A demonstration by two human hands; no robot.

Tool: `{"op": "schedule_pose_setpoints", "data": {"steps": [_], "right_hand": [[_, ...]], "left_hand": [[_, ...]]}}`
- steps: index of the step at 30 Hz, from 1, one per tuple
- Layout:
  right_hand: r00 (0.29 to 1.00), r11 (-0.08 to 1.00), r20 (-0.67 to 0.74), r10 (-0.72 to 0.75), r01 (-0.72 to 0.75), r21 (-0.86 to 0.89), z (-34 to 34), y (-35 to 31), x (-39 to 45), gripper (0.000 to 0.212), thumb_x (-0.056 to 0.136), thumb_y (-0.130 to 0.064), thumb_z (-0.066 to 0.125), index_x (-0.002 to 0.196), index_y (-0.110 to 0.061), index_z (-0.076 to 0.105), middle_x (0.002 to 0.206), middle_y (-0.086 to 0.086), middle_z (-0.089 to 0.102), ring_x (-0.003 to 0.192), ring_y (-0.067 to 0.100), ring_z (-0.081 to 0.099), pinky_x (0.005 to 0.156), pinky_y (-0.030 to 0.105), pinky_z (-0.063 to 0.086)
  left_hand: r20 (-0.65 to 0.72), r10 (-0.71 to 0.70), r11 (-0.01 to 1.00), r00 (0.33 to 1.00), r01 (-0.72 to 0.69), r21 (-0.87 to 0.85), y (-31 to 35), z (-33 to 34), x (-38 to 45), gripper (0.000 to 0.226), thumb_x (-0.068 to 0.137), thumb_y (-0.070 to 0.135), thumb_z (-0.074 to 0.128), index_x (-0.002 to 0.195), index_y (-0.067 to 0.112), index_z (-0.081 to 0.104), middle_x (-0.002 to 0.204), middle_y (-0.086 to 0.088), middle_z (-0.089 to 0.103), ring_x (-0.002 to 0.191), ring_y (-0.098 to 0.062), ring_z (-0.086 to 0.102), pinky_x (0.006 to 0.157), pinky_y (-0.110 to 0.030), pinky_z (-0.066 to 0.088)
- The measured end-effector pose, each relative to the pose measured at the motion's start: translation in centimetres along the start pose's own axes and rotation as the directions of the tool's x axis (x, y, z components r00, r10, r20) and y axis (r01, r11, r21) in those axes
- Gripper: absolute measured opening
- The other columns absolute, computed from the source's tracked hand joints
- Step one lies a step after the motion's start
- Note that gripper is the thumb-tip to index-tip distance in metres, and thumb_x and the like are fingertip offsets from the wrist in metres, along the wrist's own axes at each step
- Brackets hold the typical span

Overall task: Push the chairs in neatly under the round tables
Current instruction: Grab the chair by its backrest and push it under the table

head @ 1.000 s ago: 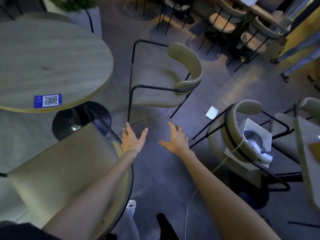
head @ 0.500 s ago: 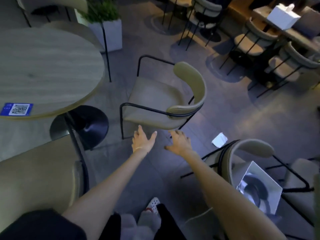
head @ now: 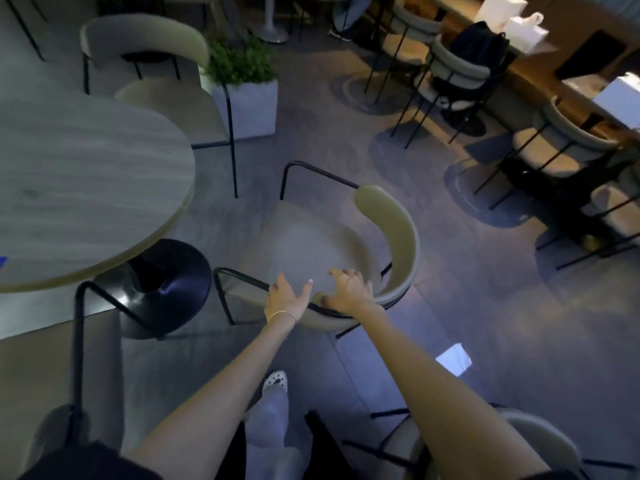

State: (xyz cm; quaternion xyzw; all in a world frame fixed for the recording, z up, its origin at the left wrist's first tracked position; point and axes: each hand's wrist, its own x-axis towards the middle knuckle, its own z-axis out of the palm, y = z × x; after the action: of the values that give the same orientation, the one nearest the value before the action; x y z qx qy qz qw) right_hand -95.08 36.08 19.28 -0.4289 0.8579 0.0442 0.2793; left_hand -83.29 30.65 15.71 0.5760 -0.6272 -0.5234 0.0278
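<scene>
A beige padded chair with a thin black frame stands on the floor, pulled out to the right of the round wooden table, its curved backrest on the right side. My left hand hovers open over the chair's near black arm rail, thumb spread. My right hand lies on the near end of the backrest, fingers curled over it. The table's black pedestal base sits just left of the chair.
A second chair is tucked at the table's far side, beside a white planter. Another chair's frame is at lower left, and one more chair at lower right. A paper scrap lies on the floor. Chairs line a long table at right.
I have stepped towards the pulled-out chair. Both hands moved forward from the air over the floor onto its near arm rail and backrest end.
</scene>
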Motion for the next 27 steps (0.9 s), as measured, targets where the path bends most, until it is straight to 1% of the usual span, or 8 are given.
{"op": "schedule_pose_setpoints", "data": {"steps": [4,9,12,15,18,21,24,27], "right_hand": [[0.998,1.0,0.059,-0.007,0.008,-0.005,-2.2,1.6,3.6,0.073,0.086,-0.041,0.063,0.149,-0.021,0.031,0.152,0.01,0.035,0.143,0.029,0.027,0.114,0.053,0.024],[0.992,0.999,0.12,-0.026,0.032,-0.044,-4.5,2.9,7.9,0.073,0.086,-0.042,0.064,0.147,-0.02,0.033,0.149,0.011,0.038,0.139,0.031,0.033,0.111,0.052,0.026],[0.984,0.992,0.161,-0.075,0.09,-0.089,-5.6,3.1,10.8,0.071,0.086,-0.042,0.064,0.146,-0.019,0.034,0.147,0.013,0.04,0.138,0.032,0.035,0.11,0.052,0.027],[0.969,0.974,0.195,-0.153,0.181,-0.135,-6.5,3.4,14.0,0.068,0.086,-0.041,0.064,0.144,-0.018,0.036,0.144,0.013,0.043,0.136,0.031,0.038,0.108,0.051,0.029],[0.938,0.936,0.246,-0.243,0.294,-0.194,-7.5,3.8,17.6,0.067,0.086,-0.042,0.063,0.143,-0.018,0.037,0.144,0.012,0.045,0.134,0.031,0.041,0.107,0.049,0.031],[0.898,0.872,0.272,-0.346,0.415,-0.26,-9.0,5.0,21.4,0.068,0.085,-0.044,0.063,0.143,-0.019,0.037,0.143,0.012,0.047,0.134,0.031,0.042,0.107,0.046,0.033],[0.839,0.78,0.326,-0.436,0.533,-0.329,-11.0,7.4,24.2,0.066,0.085,-0.044,0.063,0.143,-0.021,0.038,0.141,0.011,0.05,0.131,0.031,0.046,0.106,0.044,0.038],[0.791,0.725,0.408,-0.456,0.596,-0.344,-12.4,10.7,26.3,0.066,0.086,-0.041,0.063,0.143,-0.02,0.038,0.144,0.01,0.047,0.133,0.03,0.045,0.11,0.046,0.036]], "left_hand": [[-0.013,-0.032,0.999,0.999,0.032,0.016,3.8,1.6,3.2,0.083,0.091,0.052,0.048,0.153,0.01,0.012,0.158,-0.015,0.024,0.145,-0.035,0.025,0.116,-0.047,0.027],[-0.036,-0.088,0.996,0.995,0.088,0.009,6.6,2.1,6.9,0.083,0.092,0.052,0.046,0.153,0.008,0.011,0.158,-0.016,0.021,0.145,-0.035,0.023,0.117,-0.047,0.026],[-0.063,-0.16,0.987,0.985,0.159,-0.021,7.2,2.2,8.9,0.084,0.092,0.053,0.045,0.153,0.009,0.009,0.159,-0.016,0.019,0.146,-0.034,0.022,0.118,-0.046,0.025],[-0.114,-0.235,0.971,0.965,0.226,-0.082,7.9,2.8,10.5,0.084,0.092,0.055,0.044,0.154,0.011,0.007,0.16,-0.015,0.018,0.146,-0.034,0.022,0.118,-0.046,0.025],[-0.177,-0.326,0.939,0.929,0.297,-0.172,8.9,4.3,12.3,0.084,0.092,0.054,0.044,0.154,0.012,0.007,0.159,-0.016,0.018,0.146,-0.035,0.021,0.118,-0.047,0.023],[-0.24,-0.425,0.891,0.873,0.355,-0.284,10.4,6.9,13.6,0.084,0.092,0.055,0.044,0.154,0.013,0.006,0.16,-0.015,0.017,0.147,-0.034,0.02,0.118,-0.047,0.022],[-0.255,-0.521,0.829,0.814,0.414,-0.376,12.4,10.6,14.1,0.082,0.093,0.054,0.042,0.154,0.012,0.006,0.159,-0.015,0.018,0.146,-0.034,0.021,0.118,-0.045,0.023],[-0.245,-0.596,0.779,0.765,0.475,-0.41,14.3,14.6,13.5,0.082,0.093,0.055,0.04,0.154,0.013,0.006,0.159,-0.014,0.018,0.146,-0.034,0.022,0.116,-0.044,0.024]]}}
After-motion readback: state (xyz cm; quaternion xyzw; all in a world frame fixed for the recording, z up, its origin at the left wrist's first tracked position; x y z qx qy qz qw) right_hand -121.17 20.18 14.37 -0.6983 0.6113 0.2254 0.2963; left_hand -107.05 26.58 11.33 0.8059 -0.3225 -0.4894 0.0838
